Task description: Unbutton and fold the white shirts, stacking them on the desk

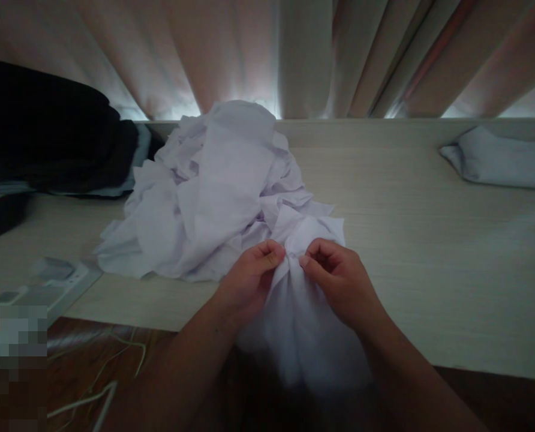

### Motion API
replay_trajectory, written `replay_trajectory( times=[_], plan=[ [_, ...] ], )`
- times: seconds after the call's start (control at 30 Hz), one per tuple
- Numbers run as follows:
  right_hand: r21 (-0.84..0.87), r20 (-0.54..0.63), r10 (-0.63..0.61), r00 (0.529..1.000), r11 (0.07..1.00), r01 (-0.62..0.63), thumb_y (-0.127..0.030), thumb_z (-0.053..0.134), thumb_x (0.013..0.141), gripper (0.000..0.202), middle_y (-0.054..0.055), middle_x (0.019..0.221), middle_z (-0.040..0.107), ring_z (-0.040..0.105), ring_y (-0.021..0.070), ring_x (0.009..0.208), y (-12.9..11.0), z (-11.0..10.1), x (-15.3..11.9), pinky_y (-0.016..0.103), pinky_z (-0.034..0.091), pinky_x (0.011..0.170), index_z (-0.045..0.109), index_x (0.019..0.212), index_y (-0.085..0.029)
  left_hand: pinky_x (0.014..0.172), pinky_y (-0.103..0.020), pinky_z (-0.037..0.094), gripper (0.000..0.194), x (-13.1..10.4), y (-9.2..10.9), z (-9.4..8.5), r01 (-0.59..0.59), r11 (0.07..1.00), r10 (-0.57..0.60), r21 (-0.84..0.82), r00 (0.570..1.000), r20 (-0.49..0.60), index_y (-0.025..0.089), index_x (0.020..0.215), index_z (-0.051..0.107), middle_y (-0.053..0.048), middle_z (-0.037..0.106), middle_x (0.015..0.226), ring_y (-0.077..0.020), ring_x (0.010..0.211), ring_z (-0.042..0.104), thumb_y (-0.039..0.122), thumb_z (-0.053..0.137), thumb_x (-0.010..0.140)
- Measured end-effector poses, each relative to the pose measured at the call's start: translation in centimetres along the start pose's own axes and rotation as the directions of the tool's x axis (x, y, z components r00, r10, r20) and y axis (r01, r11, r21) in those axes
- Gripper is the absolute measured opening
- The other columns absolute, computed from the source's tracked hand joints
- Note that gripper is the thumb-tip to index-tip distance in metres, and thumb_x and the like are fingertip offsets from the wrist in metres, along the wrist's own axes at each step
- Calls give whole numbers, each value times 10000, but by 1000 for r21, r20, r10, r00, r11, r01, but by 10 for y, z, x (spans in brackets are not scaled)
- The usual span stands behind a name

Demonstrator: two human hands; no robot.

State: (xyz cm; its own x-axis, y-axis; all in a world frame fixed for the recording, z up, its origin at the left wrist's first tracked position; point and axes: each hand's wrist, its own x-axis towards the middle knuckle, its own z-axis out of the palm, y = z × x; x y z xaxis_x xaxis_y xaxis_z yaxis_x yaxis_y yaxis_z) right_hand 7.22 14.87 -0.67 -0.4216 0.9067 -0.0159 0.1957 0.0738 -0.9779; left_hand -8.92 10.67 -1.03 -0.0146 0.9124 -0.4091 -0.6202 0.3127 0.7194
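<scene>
A white cloth garment (312, 318) hangs over the front edge of the pale table, gathered between my hands. My left hand (254, 276) pinches it between thumb and fingers, left of a gathered point near the collar-like flap. On the other side, my right hand (339, 276) pinches the same cloth, its fingertips a short gap from the left ones. Just behind lies a large crumpled heap of white cloth (222, 180). The lower part of the held garment is blurred and in shadow.
Dark folded clothes (47, 132) are stacked at the back left. A white power strip (74, 288) lies at the table's left front, with cables (123, 345) below. A folded light grey cloth (510, 159) rests at the back right of the table (429, 252). Curtains (231, 54) hang behind.
</scene>
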Motion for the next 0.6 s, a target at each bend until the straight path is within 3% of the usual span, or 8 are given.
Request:
replay_trajectory(
  times=[0.1,0.17,0.27,0.33,0.4,0.47,0.6],
  plan=[
    [30,23,6,1000,1000,-7,-256,624,887,218,-58,634,421,378,93,584,1,-2,2,248,287,532,511,711,-195,595,-217,409,303,2,0,-1,-21,1000,21,10,1000,-3,144,722,632,29,543,676,-90,615,488,297,883,647],
    [85,123,27,992,996,-38,-307,613,915,224,-45,670,458,413,97,615,1,-6,3,241,315,550,542,737,-190,608,-225,427,308,4,2,-2,-62,997,64,41,997,-33,150,725,619,27,552,683,-98,624,500,323,868,670],
    [136,373,101,922,977,-162,-369,668,903,189,-34,721,530,463,104,637,3,-18,4,232,354,565,598,856,-200,632,-240,445,275,6,7,-2,-138,981,150,139,985,-80,160,733,595,24,564,699,-109,643,509,323,816,728],
    [165,456,168,874,949,-268,-357,736,860,244,-58,691,538,448,96,572,6,-26,4,218,329,517,582,1011,-241,620,-233,427,218,6,12,-1,-170,951,195,257,978,-75,165,743,582,24,567,708,-108,645,497,289,757,781],
    [200,463,211,861,922,-333,-334,781,827,341,-76,648,534,423,84,514,9,-33,5,203,291,477,558,1076,-262,580,-224,386,173,5,18,-1,-179,891,214,418,976,-37,171,761,579,30,549,696,-104,626,468,279,691,837],
    [246,424,224,878,904,-350,-334,802,809,315,-60,653,570,444,77,504,11,-38,7,194,287,468,586,1017,-237,555,-227,355,178,2,26,-2,-169,797,184,579,982,32,178,774,576,37,522,678,-105,608,452,305,637,882],
    [406,253,238,938,854,-326,-325,832,773,291,-49,643,604,436,62,463,15,-46,13,185,276,440,609,927,-216,595,-245,375,229,-2,40,-16,-139,566,-48,813,979,200,188,797,582,34,553,689,-122,633,508,383,594,915]
  ],
)
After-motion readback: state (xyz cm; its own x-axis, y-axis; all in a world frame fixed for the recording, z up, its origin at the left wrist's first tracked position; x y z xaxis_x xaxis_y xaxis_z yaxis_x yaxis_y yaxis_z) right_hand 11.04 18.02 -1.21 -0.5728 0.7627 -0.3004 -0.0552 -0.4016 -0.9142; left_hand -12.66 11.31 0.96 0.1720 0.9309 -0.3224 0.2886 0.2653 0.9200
